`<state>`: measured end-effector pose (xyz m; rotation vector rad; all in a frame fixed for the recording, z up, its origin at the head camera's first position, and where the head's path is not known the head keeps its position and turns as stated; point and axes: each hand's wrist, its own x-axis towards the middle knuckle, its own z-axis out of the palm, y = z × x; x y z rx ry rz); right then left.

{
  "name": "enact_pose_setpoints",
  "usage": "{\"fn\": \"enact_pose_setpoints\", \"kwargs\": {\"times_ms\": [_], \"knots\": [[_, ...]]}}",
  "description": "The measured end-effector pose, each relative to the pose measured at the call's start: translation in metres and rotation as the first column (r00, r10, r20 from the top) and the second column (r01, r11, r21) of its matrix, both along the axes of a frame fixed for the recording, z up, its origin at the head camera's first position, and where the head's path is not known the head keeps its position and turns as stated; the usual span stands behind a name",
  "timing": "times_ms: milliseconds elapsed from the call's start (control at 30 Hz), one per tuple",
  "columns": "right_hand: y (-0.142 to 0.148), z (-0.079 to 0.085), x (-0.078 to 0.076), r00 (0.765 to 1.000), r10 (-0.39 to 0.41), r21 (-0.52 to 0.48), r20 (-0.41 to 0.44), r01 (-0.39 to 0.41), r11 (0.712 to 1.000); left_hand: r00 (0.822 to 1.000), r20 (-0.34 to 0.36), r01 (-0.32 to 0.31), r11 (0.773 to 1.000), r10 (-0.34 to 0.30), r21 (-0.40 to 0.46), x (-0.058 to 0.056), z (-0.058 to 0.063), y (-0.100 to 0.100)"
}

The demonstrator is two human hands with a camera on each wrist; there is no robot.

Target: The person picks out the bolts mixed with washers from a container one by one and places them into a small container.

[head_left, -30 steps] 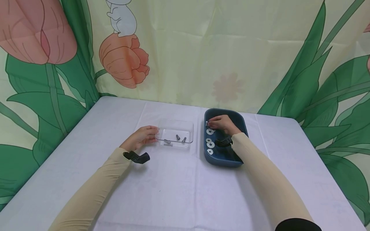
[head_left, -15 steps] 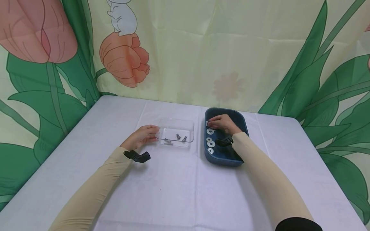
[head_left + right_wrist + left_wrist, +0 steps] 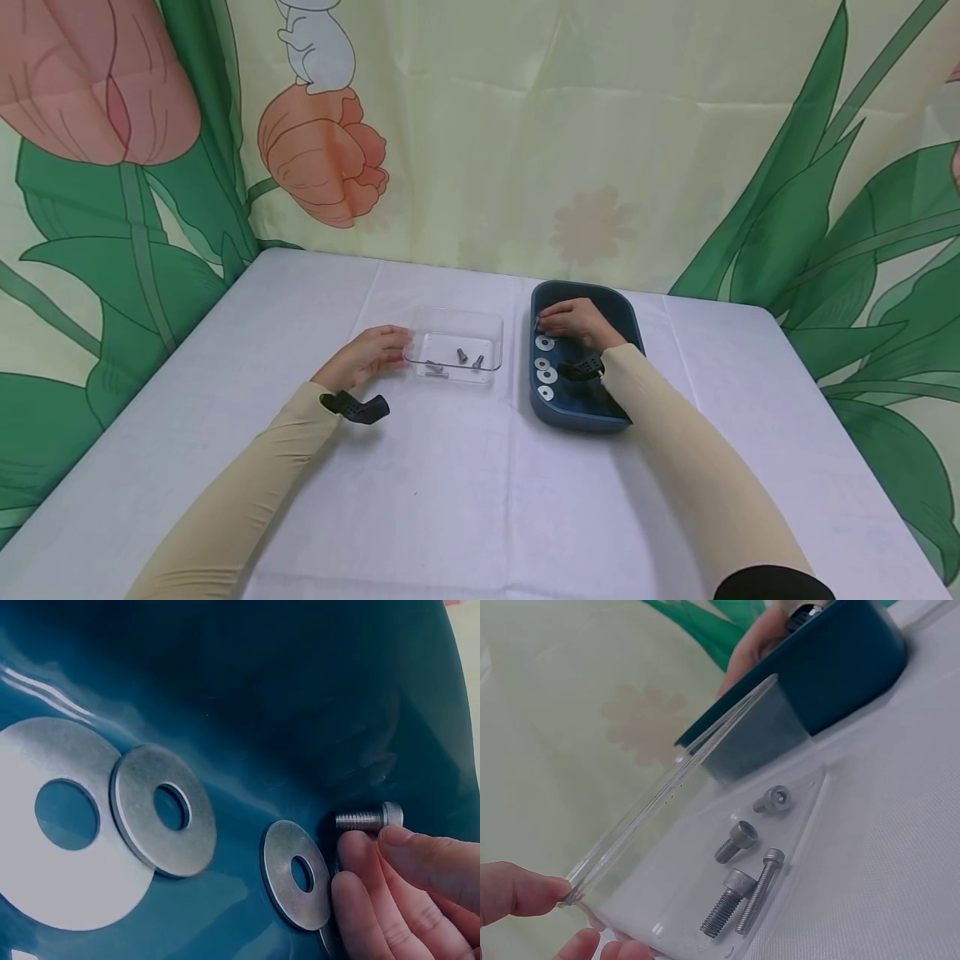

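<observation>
My left hand [image 3: 369,353] holds a clear plastic box [image 3: 453,368] at its left side. In the left wrist view, the thumb [image 3: 532,891] lies on the rim's corner with fingers below. Several socket head bolts lie on the box floor, among them a short one [image 3: 736,840] and a long thin one [image 3: 760,891]. My right hand [image 3: 581,323] reaches into a dark blue tray [image 3: 585,410]. Its thumb [image 3: 427,859] and fingers pinch a short socket head bolt [image 3: 367,818] near the head, by the tray's wall.
Flat metal washers line the tray's left side, including a large one [image 3: 45,885], a thicker one [image 3: 139,817] and a smaller one [image 3: 281,877] beside the right fingers. A white cloth [image 3: 420,500] covers the table. A flower-printed curtain [image 3: 480,167] hangs behind it.
The bolt at the right fingertips shows less in the head view than half a second ago. Both hands, the box and the tray stay practically in place.
</observation>
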<state>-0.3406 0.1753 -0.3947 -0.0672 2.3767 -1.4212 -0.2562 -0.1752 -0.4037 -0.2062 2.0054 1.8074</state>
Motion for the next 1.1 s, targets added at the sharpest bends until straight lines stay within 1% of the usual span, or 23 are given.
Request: {"fn": "enact_pose_setpoints", "kwargs": {"times_ms": [133, 433, 700, 867, 1100], "knots": [[-0.0004, -0.0004, -0.0001, 1.0, -0.005, -0.01, 0.004, 0.005, 1.0, 1.0, 0.002, -0.006, 1.0, 0.006, -0.001, 0.0006, -0.0002, -0.0003], [-0.0013, -0.0009, 0.0005, 0.999, -0.036, -0.017, 0.015, 0.036, 0.999, 1.0, -0.01, 0.009, 1.0, -0.009, 0.003, 0.0019, 0.0004, -0.0007], [-0.0012, -0.0003, 0.0, 0.998, -0.046, -0.052, 0.048, 0.049, 0.997, 1.0, -0.008, 0.007, 1.0, -0.007, 0.006, 0.0016, 0.0005, -0.0005], [-0.0024, -0.0002, 0.0005, 0.997, -0.043, -0.08, 0.069, 0.049, 0.996, 1.0, -0.006, 0.004, 1.0, -0.004, 0.011, 0.0014, 0.0007, -0.0006], [-0.0033, -0.0012, 0.0006, 0.998, -0.018, -0.064, 0.06, 0.021, 0.998, 1.0, -0.01, 0.005, 1.0, -0.005, 0.008, 0.0021, 0.0014, -0.0006]]}}
